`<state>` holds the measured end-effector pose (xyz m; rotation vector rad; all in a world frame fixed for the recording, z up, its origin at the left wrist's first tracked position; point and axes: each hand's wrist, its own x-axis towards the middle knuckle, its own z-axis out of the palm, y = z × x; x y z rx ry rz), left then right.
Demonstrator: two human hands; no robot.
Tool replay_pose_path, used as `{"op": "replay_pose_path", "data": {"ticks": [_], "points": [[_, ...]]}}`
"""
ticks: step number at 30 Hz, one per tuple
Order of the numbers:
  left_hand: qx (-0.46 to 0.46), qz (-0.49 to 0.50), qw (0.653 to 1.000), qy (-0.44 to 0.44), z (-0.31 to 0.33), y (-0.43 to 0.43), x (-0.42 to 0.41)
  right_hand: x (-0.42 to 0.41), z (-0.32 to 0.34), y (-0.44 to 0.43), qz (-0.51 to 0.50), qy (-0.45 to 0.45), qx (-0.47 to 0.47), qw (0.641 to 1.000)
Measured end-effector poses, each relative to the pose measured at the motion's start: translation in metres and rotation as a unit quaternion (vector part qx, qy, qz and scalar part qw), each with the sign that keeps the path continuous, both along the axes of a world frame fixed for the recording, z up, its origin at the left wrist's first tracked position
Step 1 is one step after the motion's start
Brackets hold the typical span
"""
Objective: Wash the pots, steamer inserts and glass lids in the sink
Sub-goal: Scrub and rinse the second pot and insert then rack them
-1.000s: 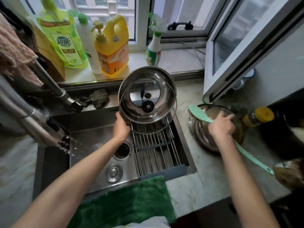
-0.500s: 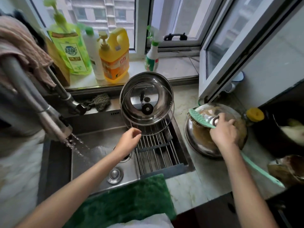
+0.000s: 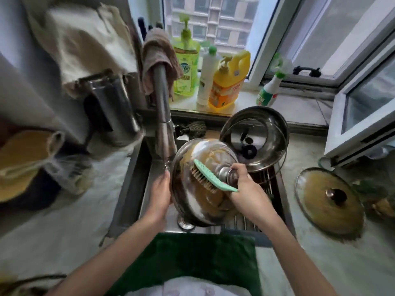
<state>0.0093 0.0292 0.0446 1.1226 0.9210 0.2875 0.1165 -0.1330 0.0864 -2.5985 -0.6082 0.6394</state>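
I make out little legible text: the green pump bottle (image 3: 185, 67) carries a blue label with Chinese characters, too blurred to read; labels on the yellow jug (image 3: 227, 84) and spray bottle (image 3: 269, 89) are illegible.

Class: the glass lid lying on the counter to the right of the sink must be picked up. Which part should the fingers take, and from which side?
Take the dark knob at the centre of the lid, coming from above. The lid lies dome up with its rim on the counter, so the knob stands free.
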Motion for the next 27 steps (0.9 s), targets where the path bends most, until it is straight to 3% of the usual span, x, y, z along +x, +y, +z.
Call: {"op": "replay_pose_path", "data": {"ticks": [8, 14, 19, 23, 25, 27], "points": [[-0.011, 0.058, 0.998, 0.003, -0.024, 0.034, -0.011, -0.011, -0.048, 0.036, 0.031, 0.036, 0.078, 0.996], [0.147, -0.037, 0.982, 0.11, -0.049, 0.059, -0.002, 0.013, -0.06, 0.05, -0.02, 0.124, 0.148, 0.981], [0.197, -0.113, 0.967, 0.117, -0.06, 0.075, -0.004, 0.0, -0.067, 0.084, 0.04, -0.009, 0.141, 0.989], [0.183, -0.106, 0.973, 0.094, -0.063, 0.084, -0.014, -0.028, -0.091, 0.097, 0.224, -0.183, 0.115, 0.95], [0.188, -0.103, 0.972, 0.098, -0.068, 0.087, -0.021, -0.014, -0.091, 0.106, 0.176, -0.187, 0.085, 0.963], [0.201, -0.098, 0.969, 0.108, -0.072, 0.089, -0.024, -0.005, -0.089, 0.115, 0.069, -0.115, 0.088, 0.987]]}}
